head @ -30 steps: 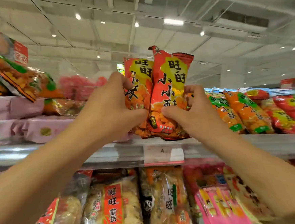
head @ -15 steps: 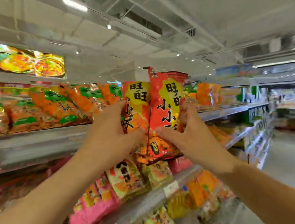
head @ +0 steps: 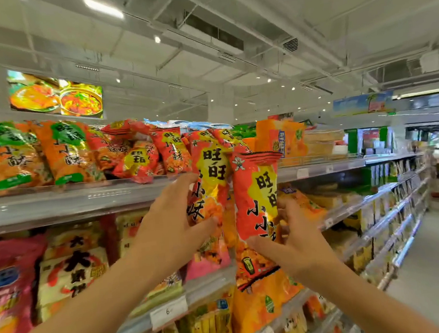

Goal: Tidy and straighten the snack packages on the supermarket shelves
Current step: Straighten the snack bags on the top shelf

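Nearest, two bare forearms reach up from the bottom edge. Left hand (head: pixel 171 224): grip wrapped on the left red-and-yellow snack packet (head: pixel 210 182), thumb across its front, fingers behind. Right hand (head: pixel 296 244): grip pinching the right red-and-yellow snack packet (head: pixel 256 197), thumb on its front, fingers curled round its right edge. Both packets upright, side by side, edges touching, held in front of the top shelf edge (head: pixel 84 200) and not resting on it. Below that edge: pink bags (head: pixel 7 288) to the left, a white-and-red bag (head: pixel 71 272) beside them, a price tag (head: pixel 168 312) on the lower rail. Above the edge, behind the packets: a row of matching red packets (head: pixel 170 150), tilted; orange-and-green bags (head: pixel 66 152) further left. Beyond: a food picture screen (head: pixel 55 94) high on the wall, an aisle running off to the right.
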The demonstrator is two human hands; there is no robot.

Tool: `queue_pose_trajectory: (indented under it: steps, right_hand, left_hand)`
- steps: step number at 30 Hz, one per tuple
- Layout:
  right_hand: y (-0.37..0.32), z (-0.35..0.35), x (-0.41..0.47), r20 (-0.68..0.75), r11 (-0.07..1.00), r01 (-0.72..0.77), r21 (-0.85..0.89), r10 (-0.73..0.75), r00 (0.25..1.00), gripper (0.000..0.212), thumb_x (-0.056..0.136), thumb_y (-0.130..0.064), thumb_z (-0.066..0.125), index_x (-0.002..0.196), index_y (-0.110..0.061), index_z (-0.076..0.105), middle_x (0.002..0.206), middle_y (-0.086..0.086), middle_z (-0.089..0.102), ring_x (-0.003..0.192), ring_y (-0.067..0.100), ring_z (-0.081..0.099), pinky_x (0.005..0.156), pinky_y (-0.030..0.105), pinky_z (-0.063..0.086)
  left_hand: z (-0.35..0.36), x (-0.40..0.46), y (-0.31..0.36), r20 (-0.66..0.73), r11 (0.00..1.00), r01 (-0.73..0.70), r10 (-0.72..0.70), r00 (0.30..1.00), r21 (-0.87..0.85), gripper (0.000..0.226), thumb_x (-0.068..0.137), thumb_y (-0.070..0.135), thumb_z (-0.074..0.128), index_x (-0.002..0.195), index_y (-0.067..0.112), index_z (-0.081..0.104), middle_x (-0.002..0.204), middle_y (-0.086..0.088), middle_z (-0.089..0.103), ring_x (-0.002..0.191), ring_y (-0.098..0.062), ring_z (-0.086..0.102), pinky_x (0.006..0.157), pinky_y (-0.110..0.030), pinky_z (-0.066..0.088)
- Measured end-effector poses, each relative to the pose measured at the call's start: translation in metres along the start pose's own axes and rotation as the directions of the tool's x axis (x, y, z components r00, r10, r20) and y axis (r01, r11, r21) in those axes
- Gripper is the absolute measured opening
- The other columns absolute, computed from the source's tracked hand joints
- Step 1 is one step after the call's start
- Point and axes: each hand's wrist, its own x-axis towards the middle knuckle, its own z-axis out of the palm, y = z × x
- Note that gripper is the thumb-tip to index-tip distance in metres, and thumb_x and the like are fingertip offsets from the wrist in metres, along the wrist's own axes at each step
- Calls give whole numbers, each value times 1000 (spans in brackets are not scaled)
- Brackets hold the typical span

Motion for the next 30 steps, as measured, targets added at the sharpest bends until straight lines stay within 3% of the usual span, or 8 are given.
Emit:
queue_pose_trajectory:
  steps: [6, 9, 11, 13, 15, 22, 28, 30]
  right_hand:
    - [24, 5, 59, 45, 994, 93, 57, -95, 994, 63, 67, -67, 69, 119, -47, 40, 106, -18, 63, 94, 3, 63, 82, 36, 56]
    - [15, 15, 97, 55, 977, 195, 89, -200, 978, 49, 76, -57, 73, 109, -54, 38, 102, -32, 58, 94, -13, 56, 73, 8, 49]
    - [5, 21, 123, 35, 957, 267, 112, -272, 962, 46, 79, -48, 75, 111, -54, 42, 101, -36, 59, 93, -16, 56, 68, 2, 44]
    - [-6, 27, 151, -32, 936, 338, 95, -337, 941, 52, 79, -47, 75, 122, -40, 48, 104, -25, 64, 94, -6, 60, 75, 12, 49]
    - [-19, 31, 178, -94, 922, 383, 56, -378, 921, 53, 78, -49, 74, 122, -33, 50, 106, -20, 64, 95, 2, 60, 83, 29, 52]
    - [-31, 52, 255, -101, 907, 411, 90, -403, 910, 36, 78, -49, 73, 104, -30, 56, 95, 3, 66, 83, 23, 66, 70, 47, 58]
    - [-21, 76, 295, 39, 865, 501, -21, -500, 865, 29, 78, -48, 73, 73, -29, 52, 66, -13, 53, 56, -6, 52, 53, 11, 35]
    - [-14, 82, 304, 77, 851, 524, -33, -521, 850, 29, 79, -49, 72, 85, -27, 53, 72, -14, 55, 67, -2, 52, 59, 13, 39]
  left_hand:
    - [2, 48, -12, -90, 997, 43, -38, 995, 61, 75, 81, 49, 66, 142, 48, 21, 131, 1, 52, 99, -20, 54, 77, -33, 42]
    - [-5, 76, -20, -194, 994, 12, 9, 981, 108, 76, 78, 55, 66, 141, 47, 25, 123, 13, 47, 84, -5, 50, 72, -27, 39]
    - [-9, 97, -28, -239, 995, -27, 48, 970, 92, 74, 77, 58, 68, 139, 45, 28, 125, 11, 51, 96, -13, 57, 82, -35, 46]
    - [-13, 118, -38, -280, 994, -36, 63, 958, 101, 74, 73, 60, 65, 137, 45, 30, 125, 7, 54, 103, -21, 58, 86, -40, 48]
    - [-16, 139, -49, -317, 994, -30, 61, 946, 103, 73, 76, 57, 69, 137, 44, 31, 111, 16, 54, 92, -12, 58, 77, -33, 46]
    - [-21, 177, -83, -402, 968, 109, -9, 916, 226, 69, 77, 50, 71, 136, 36, 38, 91, 21, 53, 77, 4, 51, 63, -22, 35]
    - [-11, 188, -98, -378, 870, 287, -128, 917, 402, 78, 70, 60, 69, 134, 28, 38, 105, 7, 52, 93, -22, 54, 77, -33, 38]
    - [-3, 191, -102, -389, 840, 328, -155, 908, 433, 77, 71, 60, 71, 133, 27, 39, 114, 0, 59, 102, -25, 57, 79, -34, 40]
